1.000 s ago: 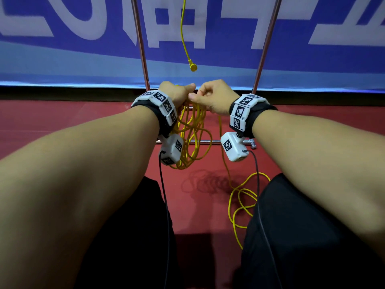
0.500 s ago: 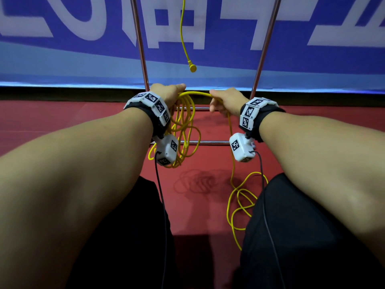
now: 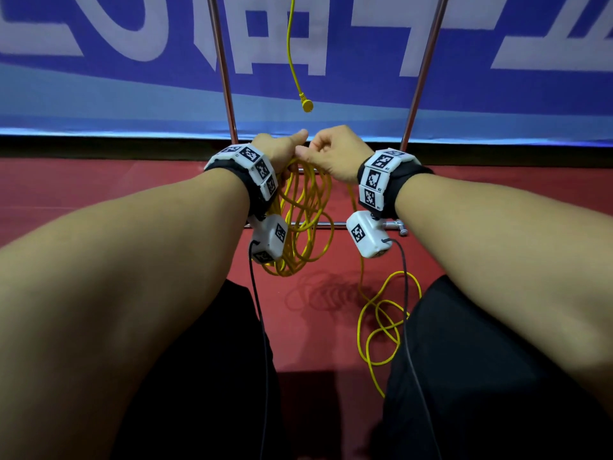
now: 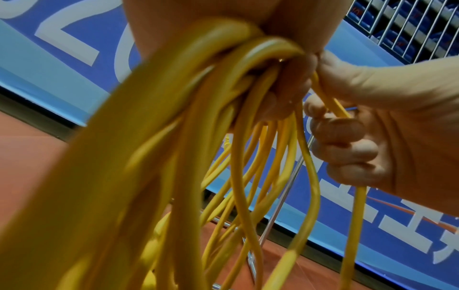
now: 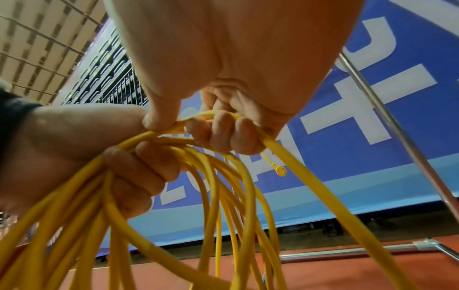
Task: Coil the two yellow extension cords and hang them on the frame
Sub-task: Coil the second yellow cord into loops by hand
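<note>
The left hand [image 3: 282, 151] clutches the half-coiled yellow extension cord [image 3: 305, 220]; the right hand [image 3: 331, 154] pinches its strand; slack lies at 5 o'clock.

Two hands, the left hand [image 3: 282, 149] and right hand [image 3: 335, 154]; two yellow cords, one coiled cord [image 3: 305, 220] at centre, one hanging cord [image 3: 292, 54] at top; two frame uprights [image 3: 222, 68].
</note>
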Motion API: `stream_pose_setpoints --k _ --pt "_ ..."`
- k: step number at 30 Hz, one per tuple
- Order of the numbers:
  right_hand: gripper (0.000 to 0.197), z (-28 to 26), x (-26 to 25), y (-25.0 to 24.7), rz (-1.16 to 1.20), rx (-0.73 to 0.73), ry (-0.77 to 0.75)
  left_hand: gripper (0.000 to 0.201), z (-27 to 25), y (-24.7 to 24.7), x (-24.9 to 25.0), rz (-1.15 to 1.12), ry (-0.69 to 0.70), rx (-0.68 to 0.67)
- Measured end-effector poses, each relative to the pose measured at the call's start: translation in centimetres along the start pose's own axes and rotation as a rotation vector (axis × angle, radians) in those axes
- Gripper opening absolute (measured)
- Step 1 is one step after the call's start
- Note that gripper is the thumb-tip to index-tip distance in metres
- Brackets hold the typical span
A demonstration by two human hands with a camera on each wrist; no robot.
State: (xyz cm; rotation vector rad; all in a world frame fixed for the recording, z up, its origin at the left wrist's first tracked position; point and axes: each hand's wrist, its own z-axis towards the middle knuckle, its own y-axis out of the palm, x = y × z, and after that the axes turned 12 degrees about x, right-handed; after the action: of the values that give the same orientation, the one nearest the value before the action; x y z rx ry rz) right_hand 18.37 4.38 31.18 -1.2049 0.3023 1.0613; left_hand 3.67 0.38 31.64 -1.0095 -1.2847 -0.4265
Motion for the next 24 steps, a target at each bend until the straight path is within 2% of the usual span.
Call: stream_pose_setpoints --k 4,7,11,16,17,19,21,24 --pt "0.033 -0.3 0.9 -0.8 0.151 -0.113 0.027 0.070 0.1 -0.4 0.3 0.047 0.042 0.062" --pt "0.024 -0.4 2.0 -1.2 0.116 -0.246 0.031 0.082 0.3 -0.7 0.5 0.032 0.044 0.121" --pt "0.041 -0.7 4.0 -1.4 -0.018 -0.362 0.115 0.085 0.6 -1.2 0.4 0.015 0.017 0.162" --pt "0.055 -0.4 4.0 -1.7 0.087 -0.262 0.281 0.101 0.9 -1.1 -0.3 0.005 0.010 0.171" --pt "0.059 -0.1 3.8 -1.8 0.112 -0.233 0.304 0.099 0.8 -1.1 -0.1 -0.006 -0.003 0.163" --pt "0.063 0.2 3.3 -2.0 0.114 -0.154 0.280 0.075 0.9 -1.0 -0.2 -0.026 -0.010 0.121" --pt "0.057 0.2 2.8 -2.2 0.053 -0.078 0.211 0.051 1.0 -0.8 -0.4 -0.014 -0.020 0.060" --pt "0.042 0.2 2.6 -2.4 -0.013 -0.036 0.130 0.041 0.6 -0.4 -0.7 -0.018 -0.022 -0.019"
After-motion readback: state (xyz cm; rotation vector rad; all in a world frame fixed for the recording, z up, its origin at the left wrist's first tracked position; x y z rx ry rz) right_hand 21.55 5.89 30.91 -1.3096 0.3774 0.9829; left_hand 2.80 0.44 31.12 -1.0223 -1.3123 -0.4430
